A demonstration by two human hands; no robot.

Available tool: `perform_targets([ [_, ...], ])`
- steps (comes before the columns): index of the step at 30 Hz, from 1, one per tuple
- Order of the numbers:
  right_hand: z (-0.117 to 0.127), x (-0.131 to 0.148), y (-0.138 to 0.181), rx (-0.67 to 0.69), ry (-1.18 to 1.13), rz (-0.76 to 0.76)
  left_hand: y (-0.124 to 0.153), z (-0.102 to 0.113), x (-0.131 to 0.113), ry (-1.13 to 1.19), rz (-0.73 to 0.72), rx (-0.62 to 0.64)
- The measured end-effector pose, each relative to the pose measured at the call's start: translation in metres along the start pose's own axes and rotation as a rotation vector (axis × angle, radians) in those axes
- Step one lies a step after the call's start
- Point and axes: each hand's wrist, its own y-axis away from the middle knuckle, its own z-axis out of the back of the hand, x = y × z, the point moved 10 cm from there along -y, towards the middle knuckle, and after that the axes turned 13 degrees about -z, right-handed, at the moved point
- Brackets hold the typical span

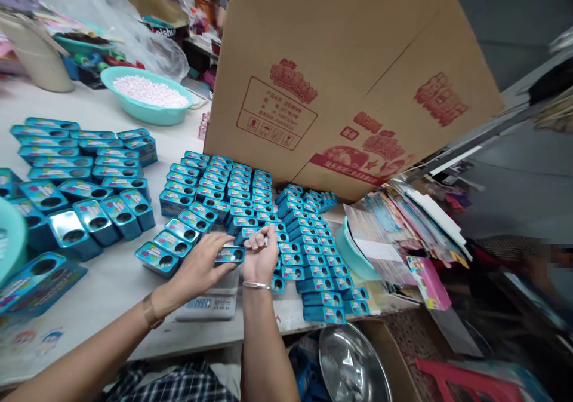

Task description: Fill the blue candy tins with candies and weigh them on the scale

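Cardboard box [340, 61] looms behind the scale [210, 303]. Rows of blue tins [242, 196] crowd the tabletop [111, 282] on both sides of the scale. Just above the scale, left hand [199, 267] clamps one tin [230, 254], hole up. Right hand [259, 255], beside it, pinches a white pellet [265, 241]. Likely topping up by weight; next calls for aiming at the hole.

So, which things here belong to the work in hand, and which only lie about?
In use: left hand holding a tin at the scale; right hand pinching a pellet; tin rows; pellet bowl.
Lying about: cardboard box; leaflets; steel bowl.
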Motion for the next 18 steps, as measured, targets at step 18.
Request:
perform_targets([
  [18,0.037,0.090,0.038,0.110,-0.105,0.096,0.023,0.106,-0.031,-0.093,0.008,-0.262],
])
